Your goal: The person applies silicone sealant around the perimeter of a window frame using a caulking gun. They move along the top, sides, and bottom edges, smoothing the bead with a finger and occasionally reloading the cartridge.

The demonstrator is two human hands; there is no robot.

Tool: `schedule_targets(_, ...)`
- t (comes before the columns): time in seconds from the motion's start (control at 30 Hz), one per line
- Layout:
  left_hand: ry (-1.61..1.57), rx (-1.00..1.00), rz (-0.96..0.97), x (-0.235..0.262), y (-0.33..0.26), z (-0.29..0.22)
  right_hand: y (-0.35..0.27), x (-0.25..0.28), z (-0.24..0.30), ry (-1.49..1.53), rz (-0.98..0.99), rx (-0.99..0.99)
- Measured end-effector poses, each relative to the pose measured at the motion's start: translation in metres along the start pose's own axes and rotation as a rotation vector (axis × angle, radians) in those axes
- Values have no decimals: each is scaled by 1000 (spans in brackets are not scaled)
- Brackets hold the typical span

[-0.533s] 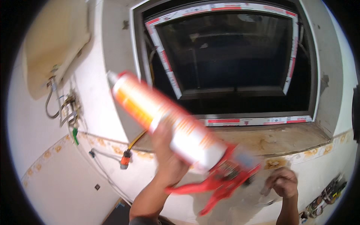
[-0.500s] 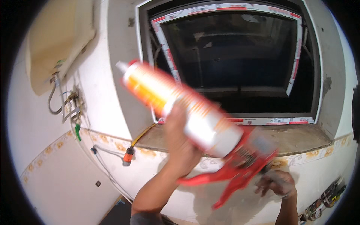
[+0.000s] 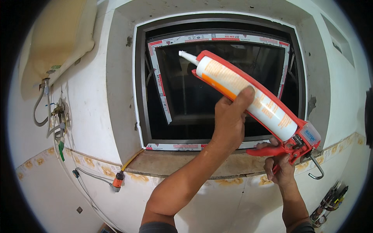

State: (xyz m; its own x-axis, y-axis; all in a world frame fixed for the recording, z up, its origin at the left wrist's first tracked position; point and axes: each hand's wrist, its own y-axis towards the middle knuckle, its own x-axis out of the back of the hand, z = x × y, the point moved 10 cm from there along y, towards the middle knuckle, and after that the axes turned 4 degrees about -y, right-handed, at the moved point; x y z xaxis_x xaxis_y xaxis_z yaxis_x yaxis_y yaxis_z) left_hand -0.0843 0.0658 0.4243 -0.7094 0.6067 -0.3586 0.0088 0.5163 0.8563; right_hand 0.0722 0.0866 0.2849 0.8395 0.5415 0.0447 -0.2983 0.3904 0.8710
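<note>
A red caulking gun [image 3: 268,91] holds a white and orange sealant cartridge [image 3: 268,116], its white nozzle [image 3: 187,57] tilted toward the upper left. My left hand [image 3: 233,116] is wrapped round the middle of the barrel, thumb on the cartridge. At the gun's rear, my right hand [image 3: 280,165] has its fingers around the red handle and trigger; part of them is hidden. A bent metal rod [image 3: 318,171] sticks out behind the gun. Beyond it is the dark window [image 3: 217,77], its sash edged with white and red film and its outer frame bordered by a white bead.
A stone sill [image 3: 155,163] runs under the window. An orange hose connector [image 3: 117,181] hangs from a yellow hose at its left. Farther left are a tan water heater [image 3: 58,39] and pipe valves [image 3: 59,110]. Tools in a wall holder [image 3: 330,204] are at lower right.
The caulking gun has moved right in view, its nozzle now farther from the left wall. My right hand has gone from the gun's rear end onto the handle.
</note>
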Motion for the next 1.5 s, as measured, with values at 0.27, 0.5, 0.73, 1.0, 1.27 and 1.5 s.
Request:
schedule_targets(0.27,-87,24,310,12,-7,-5,5,1,14,-101,11,31)
schedule_targets(0.5,474,227,331,36,-25,-26,45,-26,51,-153,59,12)
schedule_targets(0.73,1957,114,101,128,-139,-140,158,-53,108,-677,48,327)
schedule_targets(1.0,2126,-83,-72,182,-180,-156,311,-107,103,-847,148,395)
schedule_targets(1.27,2155,-265,11,188,-202,-161,357,-152,87,-947,132,478)
schedule_targets(1.5,2077,-408,43,184,-211,-169,377,-177,84,-930,125,488)
